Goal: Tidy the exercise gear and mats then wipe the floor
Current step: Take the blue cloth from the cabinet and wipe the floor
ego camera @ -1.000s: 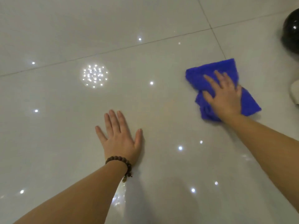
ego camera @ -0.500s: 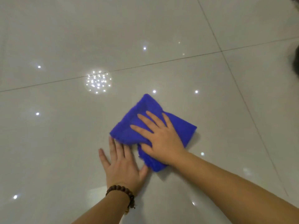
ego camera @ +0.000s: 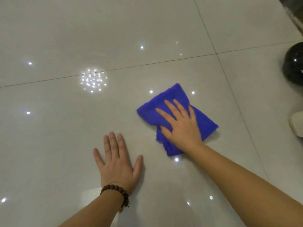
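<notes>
**Floor wiping, head view: cloth displaced to the right of the bracing hand**

Right hand (ego camera: 181, 126) laid flat on the folded blue cloth (ego camera: 203, 122), fingers straight and slightly spread, palm pressing the fabric onto the glossy pale tiled floor (ego camera: 65, 136). No curl of fingers or thumb round the fabric. Cloth crumpled in 2 lobes, 1 projecting forward beyond the fingertips, 1 trailing under the heel of the hand toward the wrist.

Left hand (ego camera: 117, 163) spread flat on bare tile, thumb held out to the side, palm down, holding nothing. Dark beaded bracelet (ego camera: 117, 192) round the left wrist.

Compared with 0.5 s ago: cloth and right hand shifted rightward. Then, cloth edge just beside the left fingertips; now, well apart from the left hand, with bare tile between. Left hand unchanged in posture, flat on the floor. Compared with 1.0 s ago: cloth nearer the left hand than at the far-right position then.

Grout lines crossing ahead of the cloth. Reflected ceiling lights scattered over the tiles, with 1 dense cluster (ego camera: 93, 81) ahead of the left hand. Dark round object (ego camera: 293, 63) at the right edge, again in view; a pale object (ego camera: 296, 123) partly cut off below it.
</notes>
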